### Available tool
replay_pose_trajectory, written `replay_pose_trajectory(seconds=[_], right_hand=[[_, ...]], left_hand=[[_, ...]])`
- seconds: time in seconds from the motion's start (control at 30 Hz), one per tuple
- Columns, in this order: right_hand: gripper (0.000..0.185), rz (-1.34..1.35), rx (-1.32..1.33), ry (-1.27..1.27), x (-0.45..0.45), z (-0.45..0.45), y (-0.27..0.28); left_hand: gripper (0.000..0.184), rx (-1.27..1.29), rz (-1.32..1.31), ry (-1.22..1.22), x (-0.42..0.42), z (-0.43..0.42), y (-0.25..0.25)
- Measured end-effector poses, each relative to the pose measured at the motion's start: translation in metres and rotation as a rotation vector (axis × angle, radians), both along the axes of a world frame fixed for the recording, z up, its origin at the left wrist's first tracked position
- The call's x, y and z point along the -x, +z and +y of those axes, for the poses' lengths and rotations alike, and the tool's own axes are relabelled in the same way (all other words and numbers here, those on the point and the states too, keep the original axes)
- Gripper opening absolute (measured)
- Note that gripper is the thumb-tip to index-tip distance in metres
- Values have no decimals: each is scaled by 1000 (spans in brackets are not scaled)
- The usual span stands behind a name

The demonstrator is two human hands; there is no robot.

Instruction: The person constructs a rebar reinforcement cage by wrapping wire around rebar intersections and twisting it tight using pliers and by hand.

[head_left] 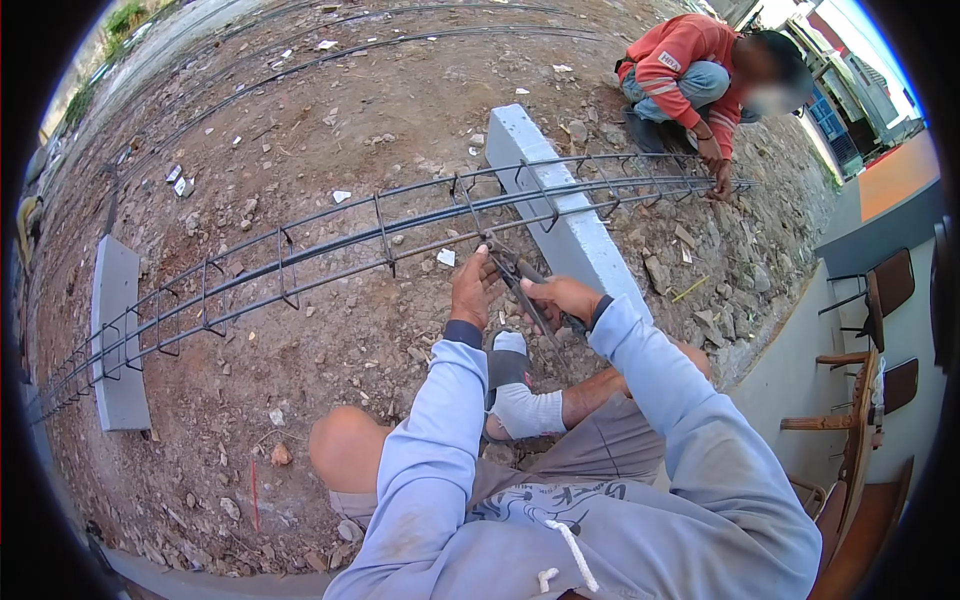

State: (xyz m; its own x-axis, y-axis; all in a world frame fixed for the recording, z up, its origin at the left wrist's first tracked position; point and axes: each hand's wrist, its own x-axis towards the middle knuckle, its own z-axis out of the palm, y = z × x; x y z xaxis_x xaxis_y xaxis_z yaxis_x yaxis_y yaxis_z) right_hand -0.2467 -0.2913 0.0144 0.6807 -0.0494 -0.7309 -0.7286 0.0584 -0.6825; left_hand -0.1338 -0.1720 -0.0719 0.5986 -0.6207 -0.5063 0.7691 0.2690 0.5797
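My right hand [562,299] is closed on the handles of dark metal pincers [512,268], whose jaws reach up to the lower bar of a rebar cage [385,232]. Beside the jaws, my left hand [474,290] has its thumb and fingers bent close to that bar. What those fingers pinch is too small to make out. The cage is made of long steel bars with bent stirrups [290,270] around them. It rests across a grey block beam [575,215] near my hands and a second grey block [118,330] at the left.
At the upper right a co-worker in a red jacket [690,65] crouches, hands on the cage's far end. More long bars [400,42] lie on the rubble-strewn dirt [250,390] behind. Chairs [888,285] and a wooden table [855,410] stand on the right.
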Motion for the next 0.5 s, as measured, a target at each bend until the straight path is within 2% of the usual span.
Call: replay_pose_trajectory(seconds=[0.07, 0.17, 0.27, 0.3, 0.4, 0.5], right_hand=[[52, -43, -359, -264, 8, 14, -14], [56, -92, -465, -284, 10, 20, -11], [60, 38, -185, -200, 4, 20, 10], [62, 57, -21, -91, 1, 15, 8], [59, 70, 334, 50, -3, -3, 14], [59, 75, 426, 151, -13, -15, 30]], left_hand=[[36, 126, -30, -15, -3, -8, 3], [37, 378, 37, -11, -2, -16, -6], [35, 503, 176, 30, 9, -23, 6], [32, 452, 211, 59, 13, -27, 9], [30, 547, 303, 124, 16, -37, 8], [28, 542, 327, 160, 18, -43, 12]])
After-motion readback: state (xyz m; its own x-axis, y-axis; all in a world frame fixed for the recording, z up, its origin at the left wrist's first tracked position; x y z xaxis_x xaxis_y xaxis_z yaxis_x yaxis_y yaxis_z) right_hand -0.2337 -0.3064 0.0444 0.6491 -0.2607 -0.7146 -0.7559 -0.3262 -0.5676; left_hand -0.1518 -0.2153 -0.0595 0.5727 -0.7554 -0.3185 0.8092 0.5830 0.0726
